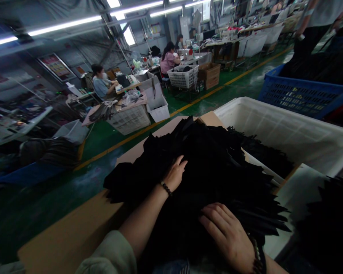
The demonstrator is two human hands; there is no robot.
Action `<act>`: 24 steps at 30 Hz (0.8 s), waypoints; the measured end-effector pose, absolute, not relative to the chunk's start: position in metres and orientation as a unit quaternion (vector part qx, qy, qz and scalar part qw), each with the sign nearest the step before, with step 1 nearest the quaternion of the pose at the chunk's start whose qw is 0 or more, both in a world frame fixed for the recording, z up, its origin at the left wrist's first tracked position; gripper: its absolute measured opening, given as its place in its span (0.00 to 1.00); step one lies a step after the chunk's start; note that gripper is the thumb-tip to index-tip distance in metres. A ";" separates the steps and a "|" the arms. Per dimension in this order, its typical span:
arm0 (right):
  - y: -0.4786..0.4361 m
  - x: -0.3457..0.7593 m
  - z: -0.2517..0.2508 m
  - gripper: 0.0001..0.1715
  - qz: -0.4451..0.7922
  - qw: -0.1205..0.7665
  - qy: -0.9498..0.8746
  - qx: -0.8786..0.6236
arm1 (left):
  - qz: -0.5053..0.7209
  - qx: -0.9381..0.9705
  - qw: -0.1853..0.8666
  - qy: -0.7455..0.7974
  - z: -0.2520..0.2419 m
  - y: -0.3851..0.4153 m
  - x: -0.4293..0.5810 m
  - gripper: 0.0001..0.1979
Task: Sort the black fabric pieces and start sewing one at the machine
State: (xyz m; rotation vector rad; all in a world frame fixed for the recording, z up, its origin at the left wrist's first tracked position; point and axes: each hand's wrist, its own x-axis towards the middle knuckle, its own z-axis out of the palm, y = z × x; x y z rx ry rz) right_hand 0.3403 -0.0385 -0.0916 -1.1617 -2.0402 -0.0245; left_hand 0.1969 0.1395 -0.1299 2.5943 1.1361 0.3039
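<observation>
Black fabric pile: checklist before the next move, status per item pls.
1. Left hand on the black fabric pile: ok, it lies over the pile's left part.
2. Right hand on the pile: ok, it rests nearer the wearer.
3. Secure grip on single pieces: cannot tell, the dark cloth hides what the fingers hold.
4. Pile edges squared: not ok, they are jagged and fanned out.
5. Space left in the white bin: cannot tell, black cloth lies in it but its depth is hidden.
6. Wrists bare of snag points: not ok, both wear beaded bracelets.
</observation>
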 end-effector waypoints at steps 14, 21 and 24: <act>-0.041 0.340 -0.094 0.22 -0.009 0.367 -0.814 -0.451 | 0.014 0.883 0.114 0.454 -0.112 0.145 0.215 0.12; -0.040 0.340 -0.094 0.23 0.003 0.348 -0.793 -0.500 | 0.003 0.880 0.103 0.463 -0.110 0.145 0.216 0.12; -0.040 0.339 -0.094 0.25 0.022 0.358 -0.781 -0.511 | -0.005 0.881 0.102 0.461 -0.109 0.145 0.215 0.12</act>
